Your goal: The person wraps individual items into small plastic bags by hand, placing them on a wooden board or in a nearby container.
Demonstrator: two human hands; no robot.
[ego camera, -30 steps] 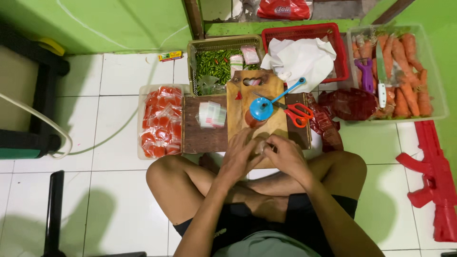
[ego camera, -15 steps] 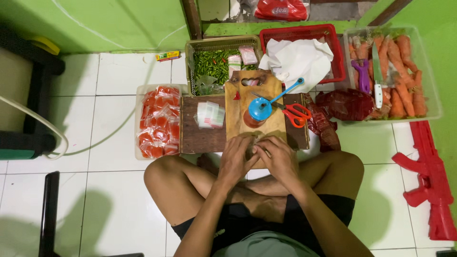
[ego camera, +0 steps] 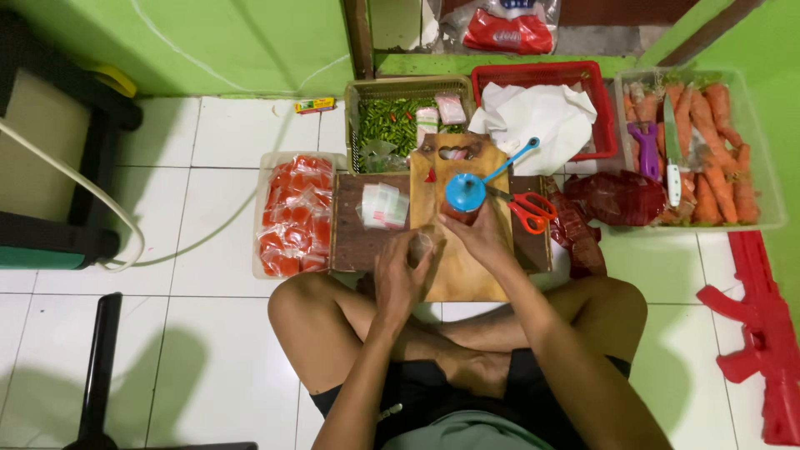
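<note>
The left hand [ego camera: 398, 271] pinches a small clear plastic pouch [ego camera: 419, 247] over the pale wooden cutting board [ego camera: 461, 271]. The right hand [ego camera: 479, 229] wraps around a small red-filled jar [ego camera: 457, 212] on that board, topped by a round blue funnel [ego camera: 465, 192]. Beside them lie red-handled scissors [ego camera: 528, 209]. A clear tub [ego camera: 293, 214] holds glossy red filled sachets; a woven basket [ego camera: 392, 123] holds slim green chillies; another clear tub [ego camera: 710, 150] holds long orange carrots; a red slotted basket [ego camera: 543, 104] holds crumpled white plastic.

Small clear plastic bag [ego camera: 419, 247] — upright over cutting board; blue funnel [ego camera: 464, 192] — atop red jar.
</note>
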